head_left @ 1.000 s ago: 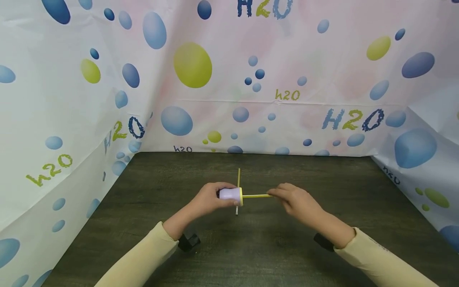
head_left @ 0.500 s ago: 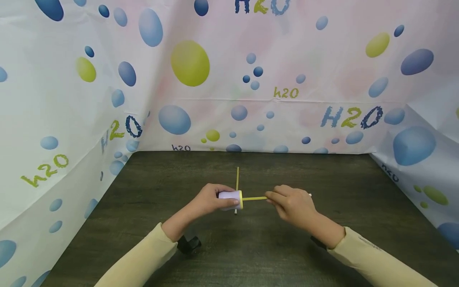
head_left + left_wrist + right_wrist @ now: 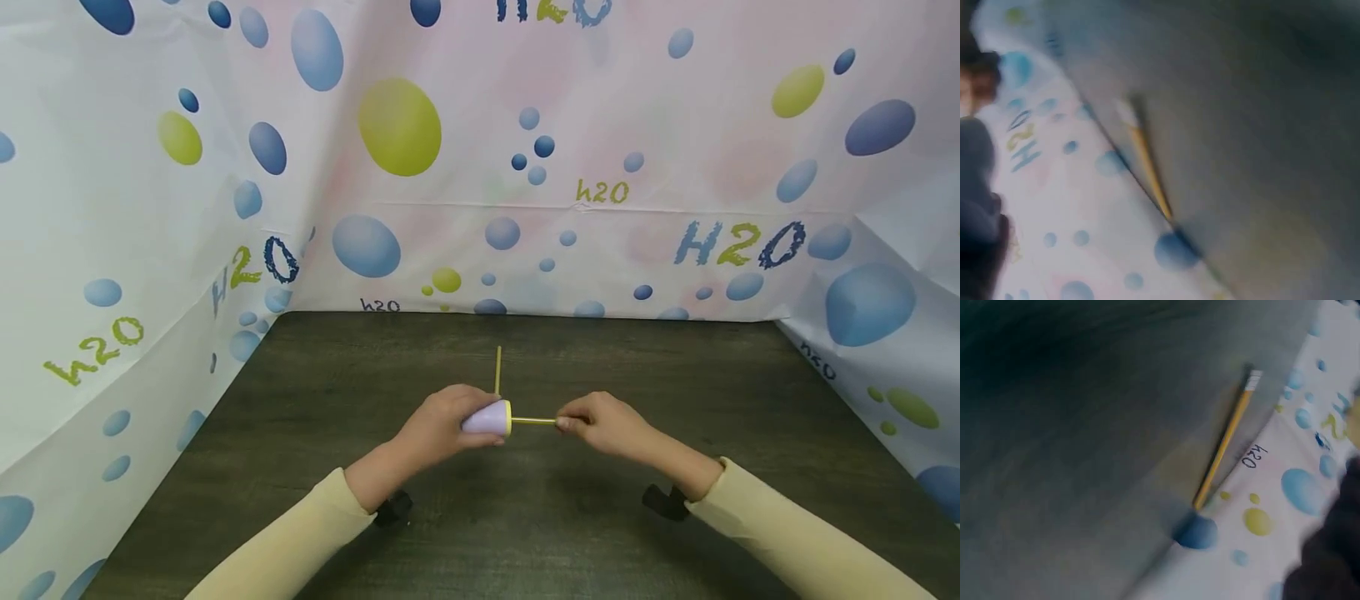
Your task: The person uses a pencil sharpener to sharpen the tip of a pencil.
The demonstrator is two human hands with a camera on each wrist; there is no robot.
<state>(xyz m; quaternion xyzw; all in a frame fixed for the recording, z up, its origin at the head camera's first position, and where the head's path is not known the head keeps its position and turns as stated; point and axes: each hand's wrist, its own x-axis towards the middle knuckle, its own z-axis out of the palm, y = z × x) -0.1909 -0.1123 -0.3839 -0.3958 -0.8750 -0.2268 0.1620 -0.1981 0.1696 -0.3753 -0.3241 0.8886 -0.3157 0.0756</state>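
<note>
In the head view my left hand [image 3: 438,427] grips a lavender pencil sharpener [image 3: 486,418] with a yellow rim, thumb on the near side. A yellow pencil [image 3: 534,421] runs level into its rimmed end, so the tip is hidden inside. My right hand [image 3: 611,423] pinches that pencil between thumb and curled fingers, which cover its other end. Behind the sharpener, a second yellow pencil [image 3: 498,371] lies on the table, partly covered by the left hand. The right wrist view shows this lying pencil [image 3: 1225,440] with a whitish end; the left wrist view is blurred.
The dark wood-grain table [image 3: 375,358] stretches under both hands. A white sheet with blue and green dots [image 3: 465,167] rises at its back and sides. Dark wrist cameras [image 3: 666,503] hang beneath the wrists.
The right hand has turned about the pencil, its fingers going from extended to curled under. The left hand has rolled slightly with the sharpener. The lying pencil stays put, its near end now covered.
</note>
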